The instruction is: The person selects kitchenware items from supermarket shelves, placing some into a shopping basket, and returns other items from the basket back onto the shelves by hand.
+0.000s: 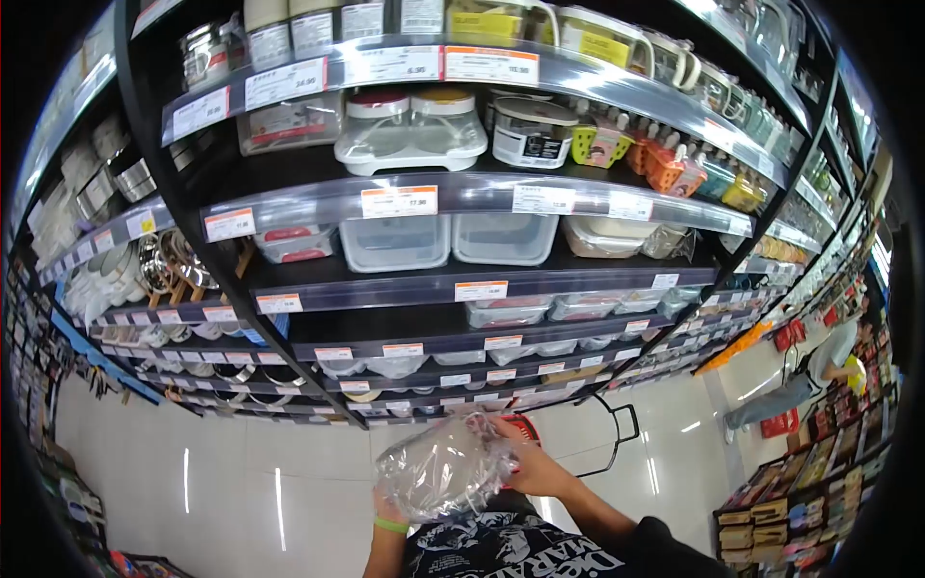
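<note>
In front of my chest I hold a clear container in crinkled plastic wrap (438,472). My right hand (520,458) grips its right side, fingers bent around the wrap. On the left lower side, my left hand (387,509) supports it, with most of its fingers hidden behind the package. Glare on the wrap hides the container's exact shape. Just beyond my right hand, part of a red shopping basket (521,427) shows near the floor.
Tall shelves ahead carry clear plastic boxes (397,243), a white twin-jar set (412,133) and small colored baskets (599,144). A black handle (626,424) stands out over the tiled floor (241,472). Another person (819,371) is in the aisle at right, beside red baskets (779,424).
</note>
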The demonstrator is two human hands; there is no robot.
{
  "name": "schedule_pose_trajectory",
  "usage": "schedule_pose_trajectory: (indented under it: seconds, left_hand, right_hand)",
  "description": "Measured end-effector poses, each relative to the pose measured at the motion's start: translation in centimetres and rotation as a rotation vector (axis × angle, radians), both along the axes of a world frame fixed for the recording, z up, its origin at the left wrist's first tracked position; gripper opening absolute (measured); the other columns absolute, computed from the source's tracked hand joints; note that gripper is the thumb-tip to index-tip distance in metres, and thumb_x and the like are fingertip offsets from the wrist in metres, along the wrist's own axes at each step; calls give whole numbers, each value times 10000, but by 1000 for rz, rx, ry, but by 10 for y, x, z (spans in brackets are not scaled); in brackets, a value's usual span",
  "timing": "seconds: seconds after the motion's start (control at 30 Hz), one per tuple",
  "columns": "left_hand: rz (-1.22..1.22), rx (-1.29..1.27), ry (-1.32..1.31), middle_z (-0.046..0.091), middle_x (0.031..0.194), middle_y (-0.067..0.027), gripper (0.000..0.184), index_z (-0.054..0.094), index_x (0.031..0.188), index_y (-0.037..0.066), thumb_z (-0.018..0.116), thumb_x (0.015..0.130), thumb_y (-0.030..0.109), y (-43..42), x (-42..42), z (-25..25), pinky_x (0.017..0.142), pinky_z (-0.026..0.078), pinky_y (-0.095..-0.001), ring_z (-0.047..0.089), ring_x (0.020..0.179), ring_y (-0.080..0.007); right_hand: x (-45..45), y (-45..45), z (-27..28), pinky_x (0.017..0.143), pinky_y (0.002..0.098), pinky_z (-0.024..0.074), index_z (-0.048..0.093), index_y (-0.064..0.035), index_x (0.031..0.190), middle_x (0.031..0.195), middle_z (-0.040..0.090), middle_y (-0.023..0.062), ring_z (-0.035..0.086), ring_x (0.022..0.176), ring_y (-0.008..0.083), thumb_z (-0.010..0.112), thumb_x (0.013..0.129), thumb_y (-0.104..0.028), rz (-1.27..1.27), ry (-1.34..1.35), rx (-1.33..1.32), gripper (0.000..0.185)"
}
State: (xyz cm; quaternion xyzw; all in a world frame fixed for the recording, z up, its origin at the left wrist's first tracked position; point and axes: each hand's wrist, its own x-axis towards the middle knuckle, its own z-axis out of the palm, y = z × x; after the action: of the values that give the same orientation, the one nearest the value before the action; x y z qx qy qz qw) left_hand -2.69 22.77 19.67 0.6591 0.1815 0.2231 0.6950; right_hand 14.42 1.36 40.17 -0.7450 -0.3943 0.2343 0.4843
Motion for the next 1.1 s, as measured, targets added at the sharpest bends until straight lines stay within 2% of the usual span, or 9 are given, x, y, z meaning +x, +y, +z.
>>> schedule_pose_trajectory:
  seconds: [0.07,0.1,0.23,0.33,0.6,0.63,0.8,1.03,1.1]
  left_hand:
    - [-8,-23,-3,644,1110,-138,334,546,1222,13,452,950,182,-7,-4,72,847,560,-404,649,953,-247]
    - [-19,484,123,621,1184,-132,375,520,1277,37,431,960,216,-8,-6,97,880,539,-444,628,1018,-261]
    - [-56,-1031,-148,531,1327,-132,458,456,1359,72,394,976,316,-1,-12,73,983,460,-507,542,1173,-310]
    - [-47,-1147,-133,532,1322,-137,463,438,1374,80,403,980,321,3,3,90,984,462,-501,546,1165,-324]
    - [-83,-888,89,523,1330,-131,448,437,1376,86,395,994,316,20,20,58,1004,454,-453,525,1199,-295]
    - [-94,-873,53,514,1336,-133,459,389,1407,88,402,990,280,16,25,66,1017,443,-435,524,1199,-285]
    - [-270,-723,-87,462,1384,-116,599,215,1504,106,464,959,133,-15,74,123,1061,394,-389,480,1246,-236]
    - [-430,-611,9,381,1464,-94,474,424,1345,62,463,883,-33,-32,96,104,1022,414,-343,453,1272,-218]
    - [-431,-580,14,337,1497,-103,464,447,1300,47,444,854,-83,-41,102,113,997,428,-324,452,1273,-221]
  right_hand:
    - [13,6,-1,1124,402,283,230,-55,1476,1484,287,219,273,1399,353,748,707,-81,147,-119,-81,927]
    - [19,11,0,1121,400,289,214,-55,1478,1493,270,217,266,1401,355,754,707,-93,183,-102,-64,942]
    - [34,19,5,1114,395,307,221,-69,1465,1502,253,212,307,1378,363,795,681,-152,273,-55,-161,975]
    - [36,15,-7,1100,389,323,238,-57,1454,1486,281,214,351,1351,358,807,678,-178,287,14,-90,971]
    - [-2,-24,-12,1081,355,319,286,-22,1438,1376,444,199,438,1270,271,787,771,-227,-82,552,-19,859]
    - [-5,-33,-50,1071,358,332,287,-16,1436,1342,473,175,447,1245,253,769,801,-241,-106,625,12,829]
    - [-18,-66,-67,848,319,498,364,21,1382,1179,583,128,583,1001,188,670,886,-350,-294,811,133,692]
    - [-24,-101,-79,838,322,497,447,-26,1347,1180,591,101,591,989,176,552,945,-452,-537,961,228,595]
    - [-14,-103,-75,932,361,453,352,-26,1408,1290,520,110,528,1131,220,521,968,-403,-638,1000,213,604]
